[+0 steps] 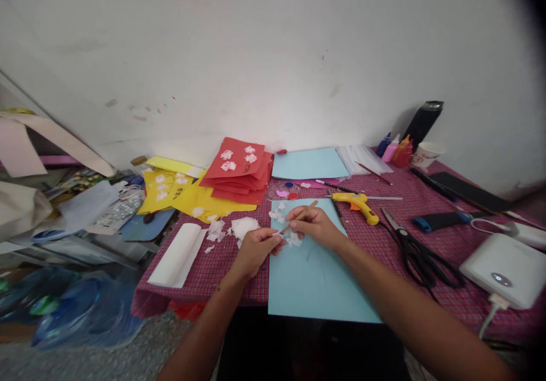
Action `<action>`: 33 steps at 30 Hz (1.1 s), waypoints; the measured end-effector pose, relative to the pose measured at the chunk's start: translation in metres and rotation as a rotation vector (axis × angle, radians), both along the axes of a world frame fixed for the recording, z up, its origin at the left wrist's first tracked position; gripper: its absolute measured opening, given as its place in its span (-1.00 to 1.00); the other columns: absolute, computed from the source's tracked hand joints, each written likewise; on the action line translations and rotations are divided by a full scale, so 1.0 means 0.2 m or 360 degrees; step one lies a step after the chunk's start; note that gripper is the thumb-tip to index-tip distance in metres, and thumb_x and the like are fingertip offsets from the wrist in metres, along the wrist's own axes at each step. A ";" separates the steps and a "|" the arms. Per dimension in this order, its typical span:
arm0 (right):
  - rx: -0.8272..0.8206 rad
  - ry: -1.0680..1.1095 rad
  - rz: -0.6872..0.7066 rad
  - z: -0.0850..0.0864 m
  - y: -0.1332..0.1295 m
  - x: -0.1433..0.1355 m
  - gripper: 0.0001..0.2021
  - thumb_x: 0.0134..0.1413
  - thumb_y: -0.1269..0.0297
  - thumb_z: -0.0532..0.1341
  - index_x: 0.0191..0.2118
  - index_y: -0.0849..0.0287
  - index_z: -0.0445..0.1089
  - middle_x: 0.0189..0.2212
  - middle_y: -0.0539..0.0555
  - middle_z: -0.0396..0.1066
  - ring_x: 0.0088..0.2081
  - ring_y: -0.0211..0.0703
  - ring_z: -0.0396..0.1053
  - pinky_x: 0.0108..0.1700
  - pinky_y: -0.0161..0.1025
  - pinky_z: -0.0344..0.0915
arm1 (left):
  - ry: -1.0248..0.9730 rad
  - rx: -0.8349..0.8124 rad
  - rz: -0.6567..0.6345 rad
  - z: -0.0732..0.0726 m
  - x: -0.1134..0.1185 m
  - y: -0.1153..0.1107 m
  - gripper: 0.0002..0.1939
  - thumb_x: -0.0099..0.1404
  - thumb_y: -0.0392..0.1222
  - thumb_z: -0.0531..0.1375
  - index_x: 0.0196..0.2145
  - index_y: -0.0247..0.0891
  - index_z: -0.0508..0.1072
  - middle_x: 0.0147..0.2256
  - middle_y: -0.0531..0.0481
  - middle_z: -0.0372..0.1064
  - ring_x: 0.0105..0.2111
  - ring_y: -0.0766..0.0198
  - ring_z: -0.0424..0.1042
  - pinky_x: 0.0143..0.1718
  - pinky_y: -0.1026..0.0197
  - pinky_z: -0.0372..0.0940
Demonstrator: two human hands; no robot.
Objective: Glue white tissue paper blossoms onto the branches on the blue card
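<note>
Over a light blue sheet of paper (315,290), my two hands work close together. My left hand (259,247) is closed in a pinch on a small scrap of white paper (277,234). In my right hand (313,227) is a slim tan wooden stick (307,210), slanting down to the left with its lower end at the scrap. Whether that end has a brush tip is too small to tell. White paper petals (277,212) lie on the blue sheet just behind my fingers, and more (293,240) show below them.
Left of the sheet lie torn white paper (244,227) and a folded white roll (177,256). Red cards (236,168) and yellow cards (205,198) with flowers stand behind. To the right are a yellow glue gun (356,202), black scissors (420,253), a white power bank (505,270) and paint bottles (396,150).
</note>
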State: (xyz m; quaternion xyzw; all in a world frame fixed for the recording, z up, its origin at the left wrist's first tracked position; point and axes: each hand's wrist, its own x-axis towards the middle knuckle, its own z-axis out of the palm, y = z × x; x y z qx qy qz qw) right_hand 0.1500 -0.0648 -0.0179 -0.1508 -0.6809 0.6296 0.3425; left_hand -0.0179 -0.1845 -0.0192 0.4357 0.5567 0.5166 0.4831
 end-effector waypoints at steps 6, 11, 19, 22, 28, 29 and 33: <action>-0.0075 -0.0028 0.0051 0.01 0.01 0.00 -0.78 0.05 0.16 0.34 -0.30 0.21 0.43 -0.53 -0.02 0.44 -0.63 -0.31 0.33 -0.58 -0.35 0.26 | 0.0048 0.0011 -0.0009 0.00 0.00 0.00 -0.76 0.20 -0.08 0.26 -0.32 -0.34 0.55 -0.41 -0.05 0.51 -0.48 0.35 0.36 -0.42 0.30 0.25; 0.0051 -0.0114 0.0000 0.02 -0.01 -0.01 -0.74 0.11 0.12 0.29 -0.44 0.23 0.42 -0.54 -0.01 0.40 -0.62 -0.35 0.31 -0.59 -0.37 0.21 | 0.0086 0.0006 -0.0013 0.00 0.00 0.00 -0.75 0.21 -0.07 0.25 -0.28 -0.32 0.55 -0.37 -0.06 0.53 -0.44 0.32 0.40 -0.38 0.28 0.28; -0.0056 -0.0010 0.0087 0.00 0.02 0.01 -0.78 0.05 0.15 0.34 -0.29 0.22 0.46 -0.53 -0.03 0.42 -0.62 -0.33 0.32 -0.60 -0.36 0.24 | 0.0104 0.0020 -0.0030 -0.02 0.00 0.00 -0.74 0.22 -0.05 0.24 -0.29 -0.32 0.55 -0.37 -0.06 0.52 -0.43 0.32 0.40 -0.37 0.28 0.29; -0.0096 -0.0057 0.0033 0.02 0.00 0.00 -0.75 0.05 0.11 0.33 -0.32 0.22 0.42 -0.57 -0.02 0.43 -0.65 -0.31 0.32 -0.62 -0.35 0.24 | 0.0092 0.0015 -0.0030 -0.01 0.00 0.00 -0.74 0.22 -0.06 0.24 -0.27 -0.32 0.55 -0.36 -0.07 0.52 -0.43 0.32 0.40 -0.36 0.27 0.29; 0.0025 -0.0126 -0.0108 0.02 -0.01 -0.02 -0.67 0.08 0.05 0.30 -0.50 0.21 0.37 -0.60 -0.03 0.38 -0.66 -0.34 0.28 -0.62 -0.37 0.19 | 0.0115 0.0030 -0.0028 -0.01 0.00 -0.01 -0.77 0.21 -0.09 0.24 -0.30 -0.31 0.54 -0.38 -0.05 0.52 -0.44 0.32 0.40 -0.36 0.27 0.29; 0.0036 -0.0120 -0.0101 0.02 -0.01 -0.01 -0.68 0.09 0.05 0.29 -0.49 0.21 0.38 -0.59 -0.03 0.38 -0.65 -0.35 0.28 -0.62 -0.37 0.19 | 0.0125 0.0034 -0.0027 0.00 0.01 -0.01 -0.78 0.21 -0.08 0.24 -0.31 -0.31 0.54 -0.39 -0.04 0.51 -0.44 0.33 0.39 -0.37 0.27 0.28; -0.0008 -0.0030 0.0042 0.00 0.00 0.00 -0.77 0.03 0.12 0.35 -0.37 0.21 0.47 -0.39 0.03 0.45 -0.60 -0.36 0.30 -0.57 -0.35 0.25 | 0.0173 0.0020 -0.0006 0.01 0.01 -0.01 -0.78 0.21 -0.08 0.23 -0.34 -0.31 0.53 -0.41 -0.03 0.50 -0.46 0.33 0.38 -0.38 0.27 0.28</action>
